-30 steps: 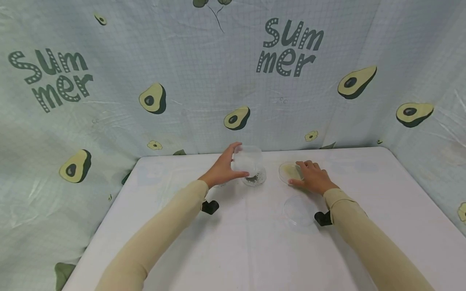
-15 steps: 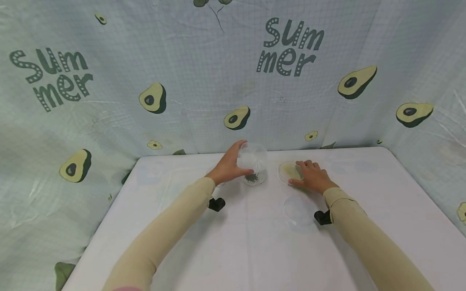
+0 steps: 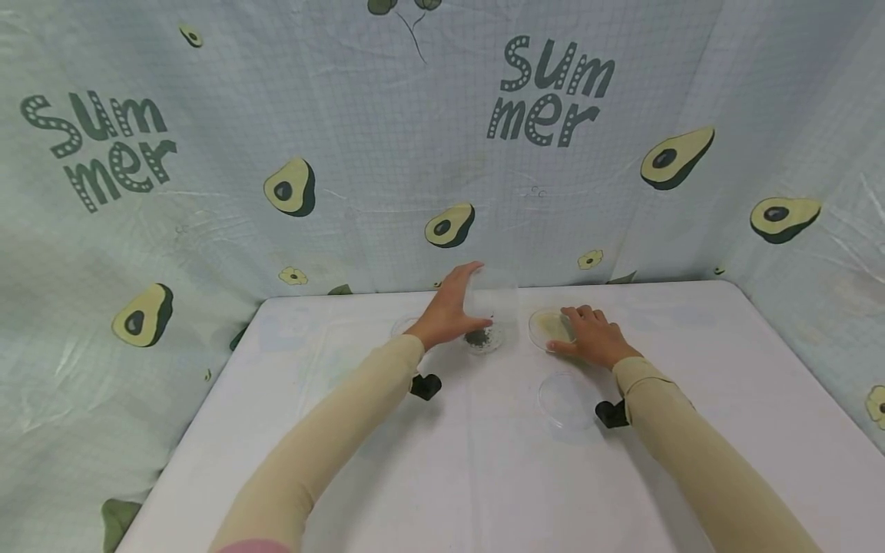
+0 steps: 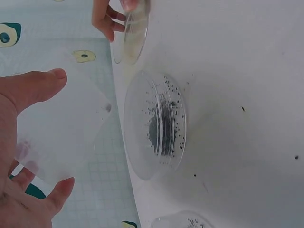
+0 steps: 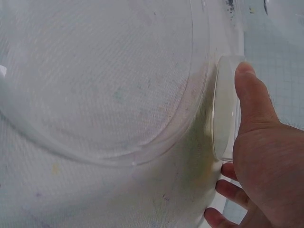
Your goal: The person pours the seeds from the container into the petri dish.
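My left hand (image 3: 445, 311) grips a clear round petri dish lid (image 4: 61, 126) by its edge, thumb on one side and fingers on the other. The lid is raised and tilted above a petri dish (image 4: 179, 123) that holds a heap of dark grains (image 4: 164, 126). My right hand (image 3: 594, 336) holds a petri dish with a pale yellowish content (image 3: 548, 326), its thumb on the near rim and fingers around the far side. This dish rests on the table. In the right wrist view, the thumb (image 5: 251, 90) lies against the yellowish dish's edge.
A second clear lid (image 3: 567, 401) lies on the white table (image 3: 470, 476) in front of the right hand. Partly hidden behind the left hand is another clear dish (image 3: 403, 325), with dark specks inside. Stray dark grains dot the cloth. A printed curtain (image 3: 373, 153) hangs behind the table.
My left hand has moved right and slightly upward with the lid, over and past the dish of dark grains. The right hand and its dish have stayed in place.
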Demonstrator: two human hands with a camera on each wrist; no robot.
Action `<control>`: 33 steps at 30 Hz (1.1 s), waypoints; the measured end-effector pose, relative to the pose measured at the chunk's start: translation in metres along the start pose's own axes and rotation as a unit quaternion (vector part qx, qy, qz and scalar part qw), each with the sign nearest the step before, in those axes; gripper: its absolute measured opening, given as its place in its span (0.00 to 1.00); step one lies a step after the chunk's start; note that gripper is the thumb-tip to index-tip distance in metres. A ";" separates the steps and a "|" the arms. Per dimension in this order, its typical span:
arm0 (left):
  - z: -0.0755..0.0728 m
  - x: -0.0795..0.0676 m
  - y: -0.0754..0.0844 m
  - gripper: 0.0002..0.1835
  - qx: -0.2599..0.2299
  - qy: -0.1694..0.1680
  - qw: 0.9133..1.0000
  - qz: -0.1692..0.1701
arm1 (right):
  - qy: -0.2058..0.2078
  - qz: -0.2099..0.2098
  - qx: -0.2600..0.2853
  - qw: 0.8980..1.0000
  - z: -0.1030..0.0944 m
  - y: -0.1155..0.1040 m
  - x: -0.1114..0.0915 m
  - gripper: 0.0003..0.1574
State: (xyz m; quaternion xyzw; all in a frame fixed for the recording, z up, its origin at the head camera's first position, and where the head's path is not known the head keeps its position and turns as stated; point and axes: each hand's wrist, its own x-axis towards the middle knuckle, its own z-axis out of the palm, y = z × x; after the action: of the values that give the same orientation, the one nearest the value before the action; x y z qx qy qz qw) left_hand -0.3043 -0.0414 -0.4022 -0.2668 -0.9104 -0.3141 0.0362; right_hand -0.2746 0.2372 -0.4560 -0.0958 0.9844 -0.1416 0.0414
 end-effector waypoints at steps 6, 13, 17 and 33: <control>0.005 0.005 0.007 0.51 0.010 0.007 1.000 0.017 | 0.000 0.001 -0.004 1.000 0.001 0.001 0.001 0.54; 0.014 0.013 0.010 0.50 0.055 0.009 0.998 0.040 | -0.004 0.003 -0.015 1.000 0.003 0.003 0.005 0.54; 0.019 0.016 0.013 0.51 0.074 0.010 0.996 0.054 | -0.007 0.007 -0.019 1.000 0.004 0.004 0.006 0.54; 0.044 0.026 0.031 0.51 0.172 0.033 0.981 0.080 | -0.009 0.012 -0.028 0.999 0.007 0.006 0.008 0.55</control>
State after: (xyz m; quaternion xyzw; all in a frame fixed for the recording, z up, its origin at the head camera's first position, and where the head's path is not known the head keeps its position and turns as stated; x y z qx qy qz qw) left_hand -0.3070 0.0169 -0.4141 -0.3179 -0.9249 -0.1573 0.1367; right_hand -0.2827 0.2395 -0.4648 -0.0862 0.9887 -0.1122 0.0493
